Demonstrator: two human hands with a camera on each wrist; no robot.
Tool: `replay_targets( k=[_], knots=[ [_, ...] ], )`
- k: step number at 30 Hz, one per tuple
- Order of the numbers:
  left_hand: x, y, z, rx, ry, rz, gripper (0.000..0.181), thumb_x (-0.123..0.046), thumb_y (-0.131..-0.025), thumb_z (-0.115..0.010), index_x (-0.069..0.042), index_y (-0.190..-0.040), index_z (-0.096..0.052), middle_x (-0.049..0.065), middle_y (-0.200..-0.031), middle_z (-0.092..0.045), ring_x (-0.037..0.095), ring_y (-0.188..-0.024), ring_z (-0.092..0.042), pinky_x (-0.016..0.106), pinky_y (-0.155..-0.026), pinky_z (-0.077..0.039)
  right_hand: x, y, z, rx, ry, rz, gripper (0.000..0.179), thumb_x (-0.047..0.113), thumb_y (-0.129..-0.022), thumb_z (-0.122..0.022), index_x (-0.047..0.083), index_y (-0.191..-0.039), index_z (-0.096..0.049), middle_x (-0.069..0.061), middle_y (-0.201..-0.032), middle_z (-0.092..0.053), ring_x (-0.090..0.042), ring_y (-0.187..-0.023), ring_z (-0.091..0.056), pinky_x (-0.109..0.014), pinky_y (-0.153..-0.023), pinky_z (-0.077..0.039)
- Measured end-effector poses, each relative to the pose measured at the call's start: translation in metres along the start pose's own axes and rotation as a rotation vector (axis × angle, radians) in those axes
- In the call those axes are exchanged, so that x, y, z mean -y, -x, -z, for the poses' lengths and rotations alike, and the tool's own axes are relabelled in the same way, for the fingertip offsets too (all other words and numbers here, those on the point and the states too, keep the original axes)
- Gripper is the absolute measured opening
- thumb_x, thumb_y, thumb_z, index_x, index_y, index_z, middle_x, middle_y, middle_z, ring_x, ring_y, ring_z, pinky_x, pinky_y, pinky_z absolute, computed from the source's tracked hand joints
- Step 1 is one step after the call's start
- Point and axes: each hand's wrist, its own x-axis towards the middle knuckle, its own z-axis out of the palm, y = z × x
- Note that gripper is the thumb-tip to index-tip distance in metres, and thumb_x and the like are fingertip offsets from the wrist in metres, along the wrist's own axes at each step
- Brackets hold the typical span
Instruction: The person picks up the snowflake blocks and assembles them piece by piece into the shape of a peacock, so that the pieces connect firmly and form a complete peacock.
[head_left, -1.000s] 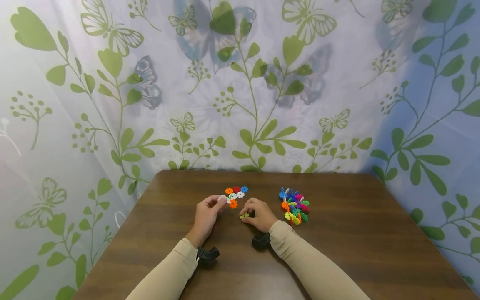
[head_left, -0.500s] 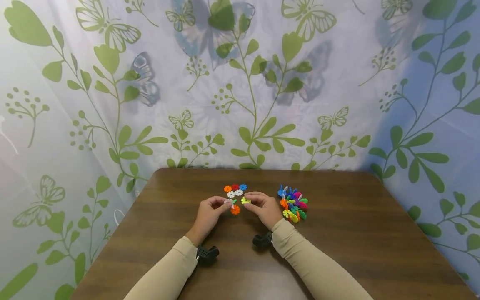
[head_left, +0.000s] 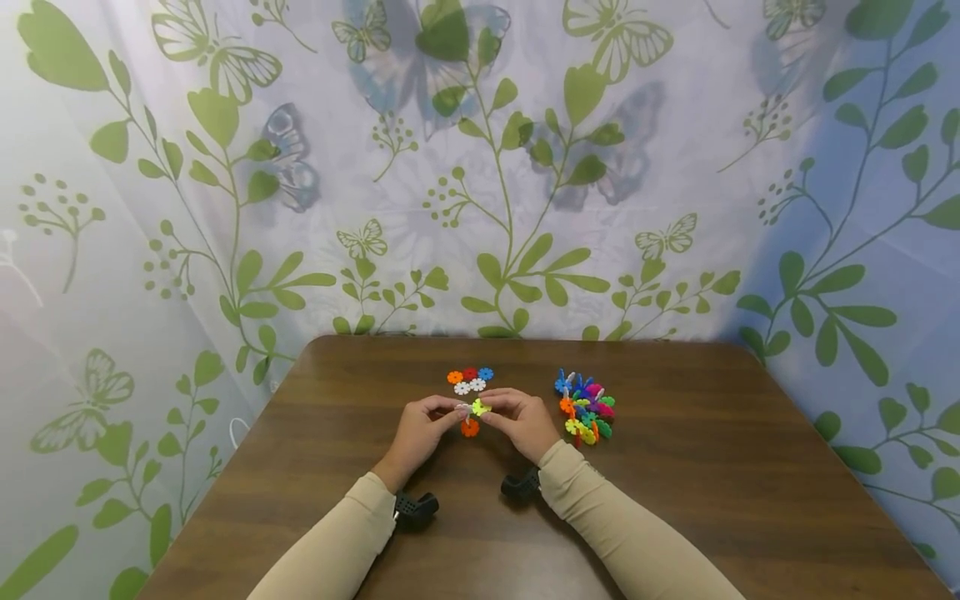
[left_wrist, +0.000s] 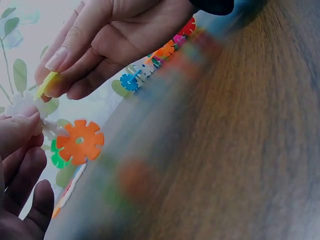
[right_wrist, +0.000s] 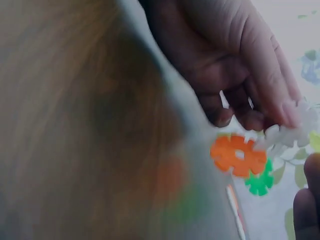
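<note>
My left hand (head_left: 415, 432) pinches a white notched snowflake disc (left_wrist: 24, 107) between thumb and fingers. Joined to that disc are a second white one (right_wrist: 285, 139), an orange disc (left_wrist: 81, 142) and a green disc (left_wrist: 59, 155), hanging below the fingertips. A yellow-green snowflake disc (head_left: 480, 407) is pinched in my right hand (head_left: 529, 427), its edge right at the white disc. Both hands are held close together above the table, fingertips facing. Behind them, orange (head_left: 455, 377), red (head_left: 469, 373), blue (head_left: 486, 374) and two white discs (head_left: 462, 388) lie flat in a cluster.
To the right of my right hand lies a heap of mixed-colour snowflake discs (head_left: 592, 417) on the brown wooden table (head_left: 675, 500). A leaf-and-butterfly patterned curtain (head_left: 480, 208) hangs behind the table's far edge. Black straps (head_left: 415, 508) sit on the wrists.
My right hand has raised the yellow-green disc and brought it left to the white disc. My left hand has shifted right with the joined discs, away from the flat cluster.
</note>
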Motion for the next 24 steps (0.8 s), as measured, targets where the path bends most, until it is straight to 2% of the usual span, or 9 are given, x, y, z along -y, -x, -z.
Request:
replay_targets(
  k=[4,10,13,18,24],
  knots=[
    [0.0022,0.0008,0.0002,0.016,-0.045,-0.027,0.010,-0.022,-0.095,-0.083,-0.016,-0.102,-0.083,-0.004,-0.098,-0.078,0.023,-0.085,-0.072,0.032,-0.076,-0.060,-0.0005,0.0020,-0.0001,0.018,0.030,-0.001,0.024,0.002,-0.095,-0.079,-0.003,-0.118,-0.078,-0.017,-0.124,-0.072,-0.036,-0.112,-0.069,-0.048,-0.094,-0.056],
    [0.0008,0.0014,0.0007,0.034,-0.105,-0.069,0.006,-0.017,-0.093,-0.083,-0.016,-0.099,-0.085,-0.007,-0.094,-0.077,0.018,-0.083,-0.072,0.031,-0.073,-0.060,0.0028,0.0031,-0.0001,0.028,0.090,-0.028,0.020,0.006,-0.095,-0.080,0.005,-0.114,-0.082,-0.006,-0.118,-0.075,-0.025,-0.110,-0.071,-0.036,-0.091,-0.058],
    [-0.0017,0.0013,0.0013,0.031,-0.136,-0.094,0.007,-0.014,-0.091,-0.085,-0.015,-0.098,-0.085,-0.007,-0.091,-0.076,0.017,-0.080,-0.071,0.029,-0.071,-0.060,0.0039,0.0038,-0.0007,0.030,0.126,-0.009,0.017,0.006,-0.093,-0.082,0.006,-0.111,-0.083,-0.002,-0.115,-0.076,-0.023,-0.108,-0.071,-0.034,-0.089,-0.059],
    [-0.0051,0.0004,0.0033,0.024,-0.189,-0.118,0.008,-0.013,-0.090,-0.086,-0.012,-0.097,-0.086,-0.009,-0.089,-0.076,0.014,-0.080,-0.071,0.028,-0.068,-0.059,0.0064,0.0038,-0.0036,0.015,0.163,0.031,0.017,0.006,-0.092,-0.083,0.006,-0.109,-0.083,-0.003,-0.114,-0.076,-0.022,-0.106,-0.071,-0.039,-0.089,-0.059],
    [-0.0050,-0.0013,0.0059,0.034,-0.226,-0.142,0.007,-0.014,-0.090,-0.085,-0.014,-0.097,-0.086,-0.012,-0.089,-0.075,0.012,-0.077,-0.069,0.028,-0.065,-0.057,0.0071,0.0037,-0.0065,-0.001,0.163,0.070,0.016,0.004,-0.091,-0.083,0.006,-0.107,-0.084,-0.002,-0.112,-0.076,-0.023,-0.104,-0.072,-0.040,-0.086,-0.060]
  ],
)
